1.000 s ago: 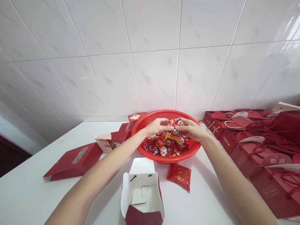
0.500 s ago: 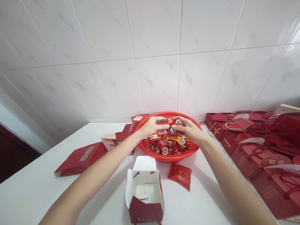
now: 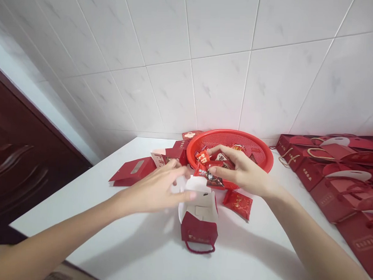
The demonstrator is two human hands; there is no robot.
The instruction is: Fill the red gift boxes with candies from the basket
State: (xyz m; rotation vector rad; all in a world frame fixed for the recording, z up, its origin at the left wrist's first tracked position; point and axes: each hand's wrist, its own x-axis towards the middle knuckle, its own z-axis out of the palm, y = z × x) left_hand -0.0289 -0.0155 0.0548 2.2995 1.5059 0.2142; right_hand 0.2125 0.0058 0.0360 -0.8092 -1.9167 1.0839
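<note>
At the far left of our white counter [image 3: 109,247], the red sleeve [image 3: 127,175] lies tilted on its side, with folded red card pieces [image 3: 180,148] just beyond it, beside the basket. Our left hand [image 3: 157,190] is open and blurred, its fingers spread and loosely bent over the left edge of the open box [image 3: 198,229]; we see nothing in its grip.

That box stands upright near the middle, flaps raised and cord handle [image 3: 200,250] hanging to the near side. We see its pale inside and no sweets lying there, though part is hidden, so as we judge it, this one is unfilled and unclosed.

Our right hand [image 3: 245,173] is closed around a bunch of wrapped sweets [image 3: 215,180], held over the near left rim of the red basket [image 3: 269,159], close to the box's far flap. More sweets lie in the basket. A flat red packet [image 3: 239,204] rests just right of the box.

Along the right side, many red boxes [image 3: 328,196] stand packed together, their tops folded shut; these look finished, but we cannot tell what they contain
</note>
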